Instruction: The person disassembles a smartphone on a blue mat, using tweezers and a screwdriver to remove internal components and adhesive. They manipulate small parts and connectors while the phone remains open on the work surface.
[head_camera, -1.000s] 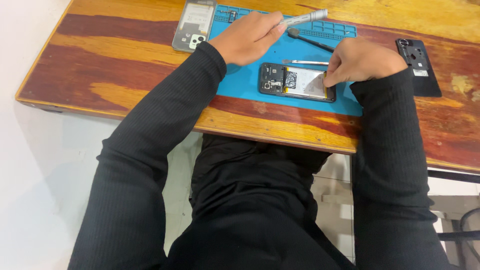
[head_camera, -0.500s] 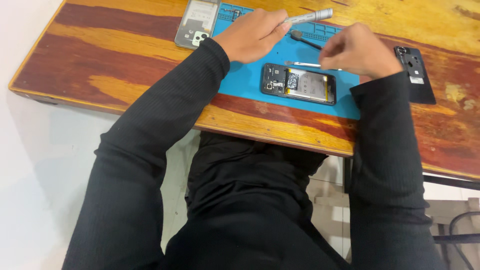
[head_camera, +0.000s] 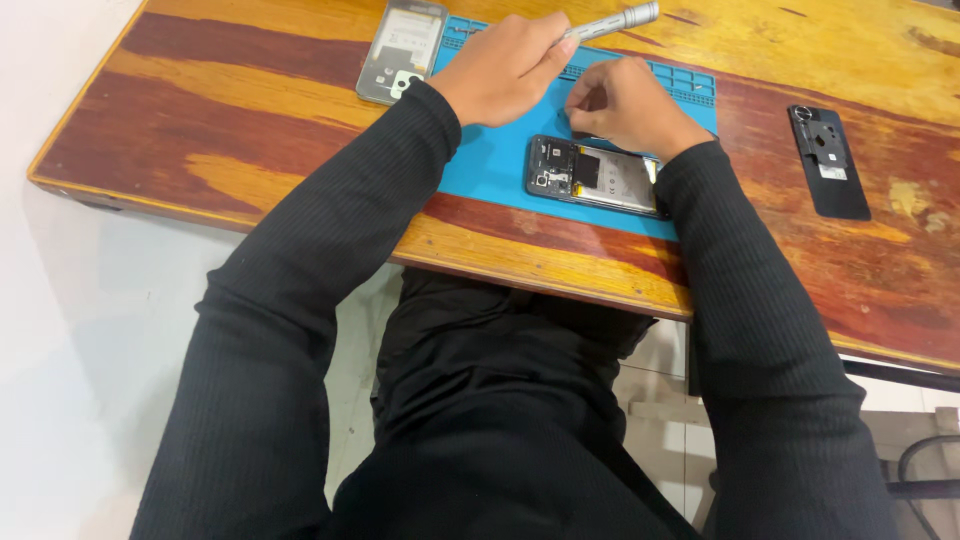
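**Opened phone on the mat, both hands working above it**

A detached pale phone back cover (head_camera: 402, 50) is lying at left on the wooden table (head_camera: 250, 120). The left hand (head_camera: 500, 70) is gripping a slim silver screwdriver (head_camera: 610, 20), fingers clamped. The right hand (head_camera: 620, 105) is hovering, fingertips pinched together; whether they are holding anything cannot be told. The black opened smartphone (head_camera: 598, 175), internals exposed, is lying on the blue rubber repair mat (head_camera: 490, 170); disassembly seems underway. A dark inner phone panel (head_camera: 828, 160) is resting far right.
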